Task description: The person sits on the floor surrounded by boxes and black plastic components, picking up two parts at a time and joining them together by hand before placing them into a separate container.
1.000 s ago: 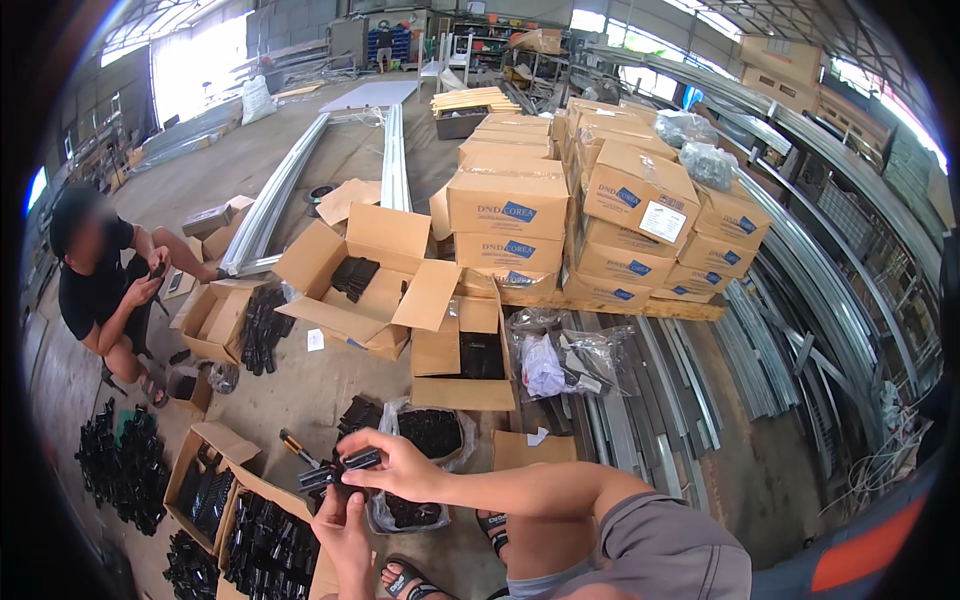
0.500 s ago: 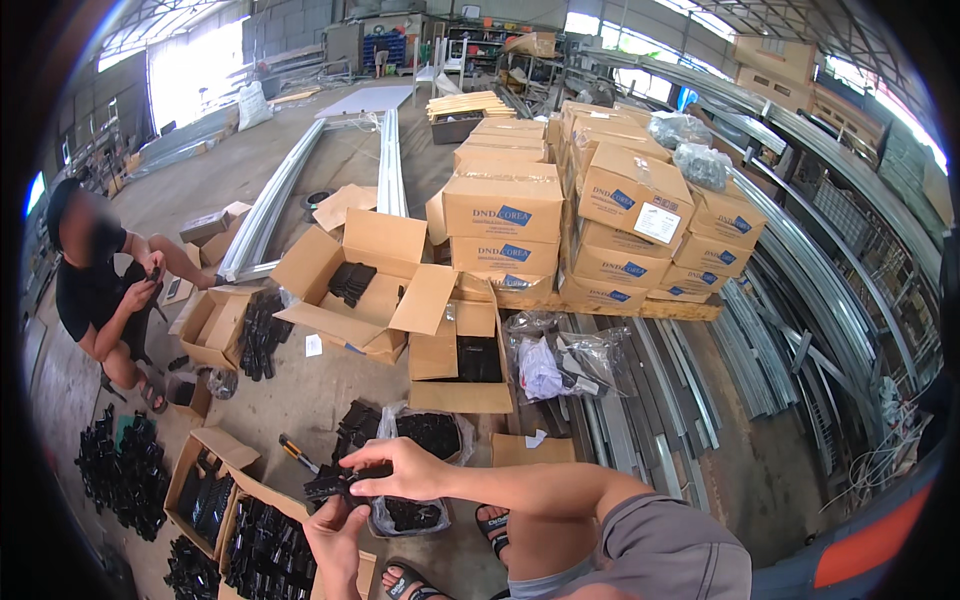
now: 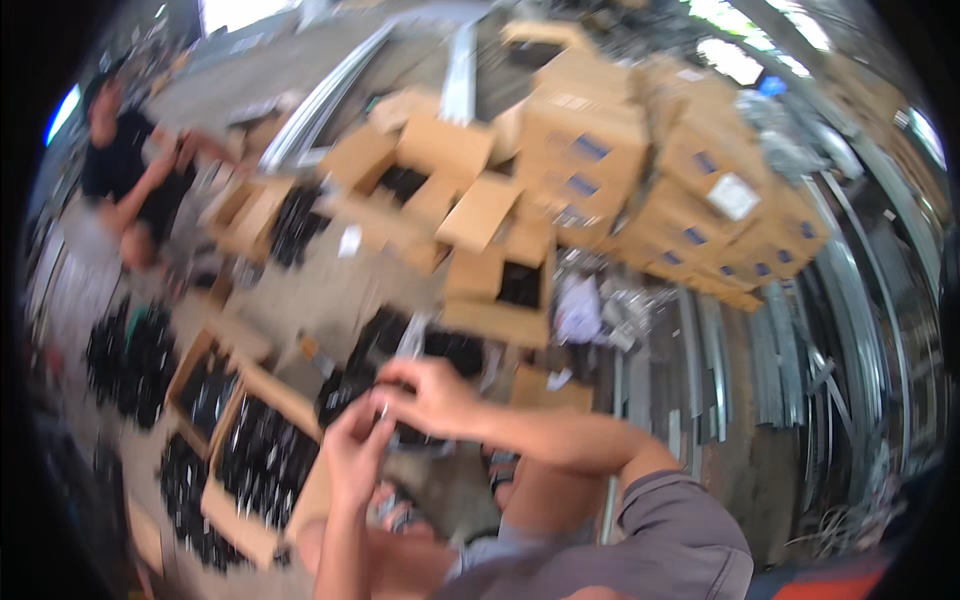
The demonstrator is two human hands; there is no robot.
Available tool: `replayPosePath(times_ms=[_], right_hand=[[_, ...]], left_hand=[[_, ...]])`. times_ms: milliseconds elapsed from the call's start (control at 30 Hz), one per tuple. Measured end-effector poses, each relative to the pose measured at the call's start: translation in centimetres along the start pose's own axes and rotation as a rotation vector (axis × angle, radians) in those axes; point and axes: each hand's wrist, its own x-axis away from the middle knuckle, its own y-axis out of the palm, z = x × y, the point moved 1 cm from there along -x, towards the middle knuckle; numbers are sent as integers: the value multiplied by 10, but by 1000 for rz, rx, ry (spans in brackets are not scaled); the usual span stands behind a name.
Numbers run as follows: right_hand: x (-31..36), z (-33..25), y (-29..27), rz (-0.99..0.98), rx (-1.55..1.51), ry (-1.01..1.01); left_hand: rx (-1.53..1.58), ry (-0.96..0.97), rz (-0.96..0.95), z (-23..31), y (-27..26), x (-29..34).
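Motion smears the picture. My left hand (image 3: 355, 447) is closed, its fingertips on a small black part (image 3: 343, 393), of which only the left portion shows past my fingers. My right hand (image 3: 432, 396) pinches the same part from the other side, and its fingertips meet those of my left. Just beyond my hands stands a plastic-lined box with black parts (image 3: 455, 352). A tool with a yellow handle (image 3: 310, 348) lies left of it. Near my left forearm is an open carton (image 3: 318, 425) filled with black parts.
Loose black parts (image 3: 130, 360) are heaped at left. Open cartons (image 3: 495, 320) and a stack of closed cartons (image 3: 580, 125) stand ahead. Long metal profiles (image 3: 715, 370) lie at right. A seated person (image 3: 130, 165) works with both hands at far left.
The whole view has swung, so the cartons and the other person sit higher or shifted in the picture. My hands stay together at the black part, the left fingers now closer to the right.
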Motion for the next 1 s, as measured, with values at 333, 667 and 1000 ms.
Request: replayPosePath(times_ms=[333,667,1000], right_hand=[[-7,18,22,-184,-367,271],[-71,284,-197,230,773,621],[-117,266,-97,478,584,67]], left_hand=[[240,-156,153,-3,-16,10],[180,-184,262,-3,-35,-5],[169,-150,318,0,-44,-17]])
